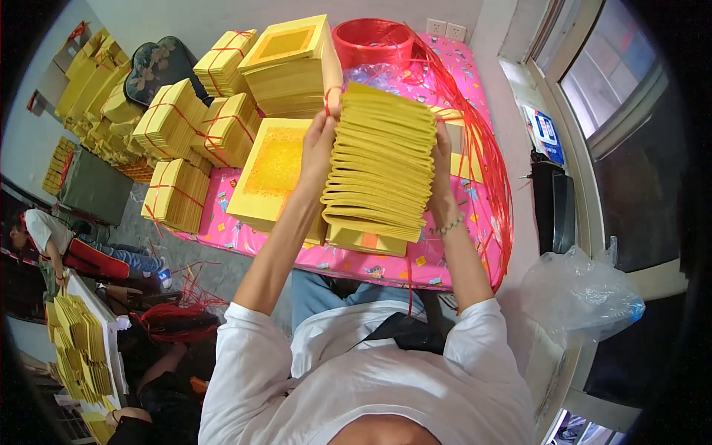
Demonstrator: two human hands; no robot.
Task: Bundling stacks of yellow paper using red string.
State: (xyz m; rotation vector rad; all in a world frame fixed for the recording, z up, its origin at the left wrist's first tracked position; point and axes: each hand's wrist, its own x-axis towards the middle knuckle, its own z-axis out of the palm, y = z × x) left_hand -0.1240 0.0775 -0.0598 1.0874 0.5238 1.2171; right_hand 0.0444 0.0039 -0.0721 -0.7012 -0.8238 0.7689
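Note:
A thick stack of folded yellow paper sheets is held up over the pink table, its many folded edges turned toward me. My left hand grips its left side, and my right hand presses on the right side, the fingers partly hidden behind the paper. Just left of my left hand lies a pile of yellow paper with an orange-gold square. Under the held stack, more yellow paper with a red band rests near the table's front edge.
Yellow bundles tied with red string and a tall yellow pile stand at the back left. A red coil of plastic strip trails loose red strands down the right. A plastic bag lies by the window. Other people are at far left.

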